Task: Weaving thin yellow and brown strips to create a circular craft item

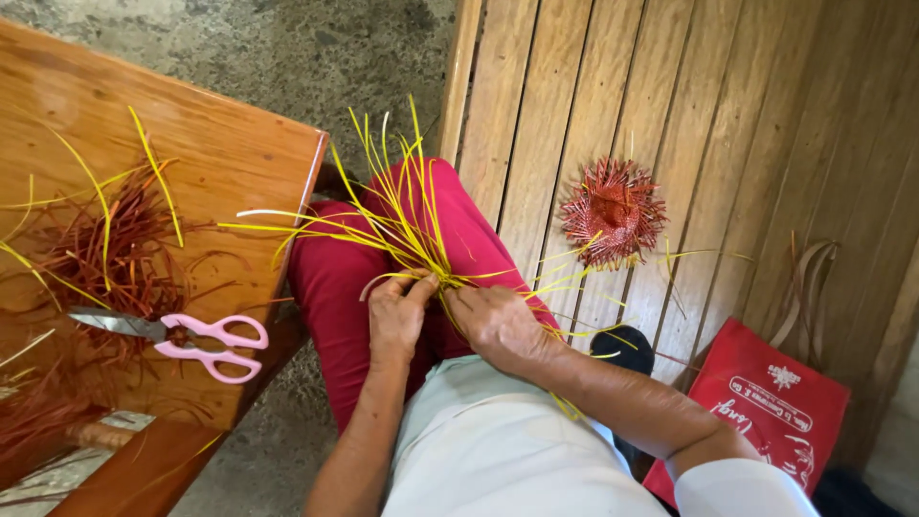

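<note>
Looking down at my lap: my left hand (pixel 397 316) and right hand (pixel 496 325) sit close together, both pinched on the bundle of yellow strips (pixel 407 225), which fans up and away over my red trousers (pixel 335 287). Pink scissors (pixel 206 343) lie near the worktop's (pixel 239 153) right edge, beside reddish strips (pixel 115 254). A red woven piece (pixel 613 211) rests on the bench (pixel 728 115).

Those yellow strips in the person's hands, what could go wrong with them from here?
The yellow strips fan out loose above where the left hand and right hand pinch them, so the bundle might slip or tangle. Some strips trail toward the red woven piece and could snag it. The pink scissors lie near the table edge and might get knocked off.
</note>
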